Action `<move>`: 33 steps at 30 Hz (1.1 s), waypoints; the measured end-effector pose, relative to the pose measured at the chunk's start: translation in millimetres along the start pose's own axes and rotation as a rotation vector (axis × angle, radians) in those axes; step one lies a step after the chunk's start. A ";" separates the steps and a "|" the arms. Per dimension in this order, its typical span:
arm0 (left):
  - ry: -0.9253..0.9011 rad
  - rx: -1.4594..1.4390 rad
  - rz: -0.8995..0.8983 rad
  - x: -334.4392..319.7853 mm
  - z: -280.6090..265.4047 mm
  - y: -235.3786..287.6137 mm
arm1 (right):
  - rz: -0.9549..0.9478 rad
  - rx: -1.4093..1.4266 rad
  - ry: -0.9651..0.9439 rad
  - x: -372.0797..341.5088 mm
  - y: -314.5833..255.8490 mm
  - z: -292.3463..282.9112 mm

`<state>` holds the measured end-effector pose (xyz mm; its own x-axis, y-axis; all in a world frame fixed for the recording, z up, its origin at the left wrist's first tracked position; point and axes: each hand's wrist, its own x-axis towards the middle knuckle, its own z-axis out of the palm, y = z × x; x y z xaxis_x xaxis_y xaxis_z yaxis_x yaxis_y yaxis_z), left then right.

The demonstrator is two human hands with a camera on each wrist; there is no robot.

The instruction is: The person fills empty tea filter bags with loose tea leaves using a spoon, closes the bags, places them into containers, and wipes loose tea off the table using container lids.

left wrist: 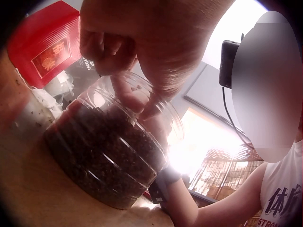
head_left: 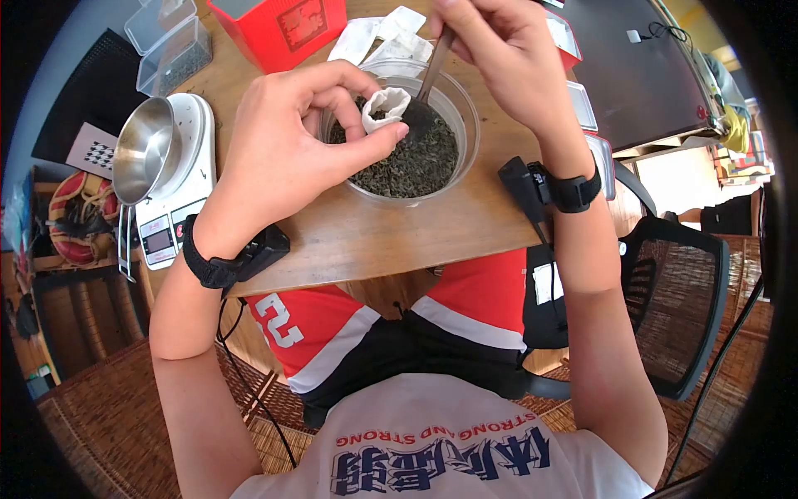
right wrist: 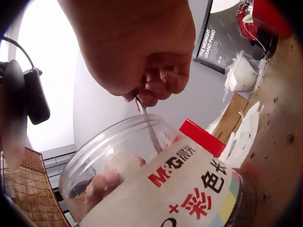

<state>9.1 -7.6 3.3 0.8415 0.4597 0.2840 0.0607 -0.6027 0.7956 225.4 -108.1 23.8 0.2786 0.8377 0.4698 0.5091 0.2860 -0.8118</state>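
My left hand [head_left: 291,133] pinches a small white pouch [head_left: 379,124], like an empty-able tea bag, between thumb and fingers. The pouch's mouth faces up, with some dark leaf bits inside. Below it stands a clear round plastic tub [head_left: 470,137] of dried, dark green tea-like leaves [head_left: 411,170]. My right hand [head_left: 509,54] grips the handle of a metal spoon [head_left: 435,68], which slants down into the tub; its bowl lies at the leaves, beside the pouch. In the right wrist view, a printed label [right wrist: 182,189] covers part of the tub's wall.
Left of the tub, a steel pan [head_left: 150,150] sits on a white scale [head_left: 199,125]. A red box [head_left: 278,33] and several white pouches [head_left: 399,46] lie behind the tub. An open clear container [head_left: 174,62] stands at the back left. The table's front edge [head_left: 374,274] is near my lap.
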 end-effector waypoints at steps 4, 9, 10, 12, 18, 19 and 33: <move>0.006 -0.015 0.009 0.1 0.8 -0.7 | 0.168 0.104 -0.114 1.7 14.9 8.1; 0.004 -0.008 0.018 0.1 1.2 0.4 | 0.255 0.156 -0.174 -0.7 28.8 8.4; 0.004 -0.009 0.022 -0.1 1.1 0.1 | 0.276 0.167 -0.169 -0.3 30.2 8.6; 0.002 -0.020 0.007 -0.4 1.3 -0.1 | 0.300 0.179 -0.162 -1.2 32.7 8.3; -0.003 -0.007 -0.002 -0.4 0.3 0.0 | 0.514 0.445 -0.117 0.9 28.7 2.0; 0.001 0.006 0.001 -0.2 0.1 0.0 | 0.583 0.481 -0.087 2.2 21.1 -0.7; -0.004 -0.019 0.003 -0.1 -0.2 0.6 | 0.393 0.513 0.298 3.5 -10.0 -22.8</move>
<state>9.0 -7.9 3.8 0.8437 0.4552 0.2845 0.0480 -0.5920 0.8045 239.9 -118.7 41.4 0.6107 0.7821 0.1243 -0.1018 0.2332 -0.9671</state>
